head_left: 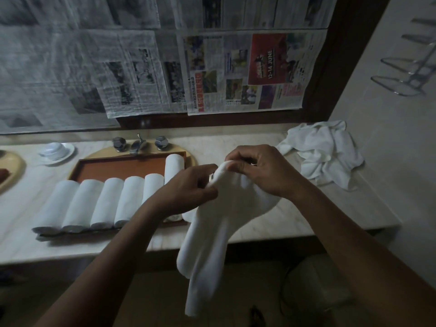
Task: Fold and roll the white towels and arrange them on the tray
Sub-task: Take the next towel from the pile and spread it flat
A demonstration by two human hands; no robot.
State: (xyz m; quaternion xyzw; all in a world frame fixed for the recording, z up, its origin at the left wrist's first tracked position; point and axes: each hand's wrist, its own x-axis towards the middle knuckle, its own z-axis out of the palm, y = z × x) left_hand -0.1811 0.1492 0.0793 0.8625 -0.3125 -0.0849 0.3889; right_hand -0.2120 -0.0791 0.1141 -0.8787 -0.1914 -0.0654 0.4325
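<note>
The brown tray (pixel 122 167) on the tabletop (pixel 295 215) holds a row of rolled towels (pixel 106 201) lying side by side, touching. In front of the tray's right end, both hands pinch the top edge of a white towel (pixel 212 244): the left hand (pixel 188 185) and the right hand (pixel 259 171) each have a grip clenched on the cloth, which hangs past the tabletop edge. A crumpled towel pile (pixel 323 154) lies to the right. Taps (pixel 138 145) and a white dish (pixel 55 151) sit behind the tray, under newspaper sheets (pixel 236 72).
</note>
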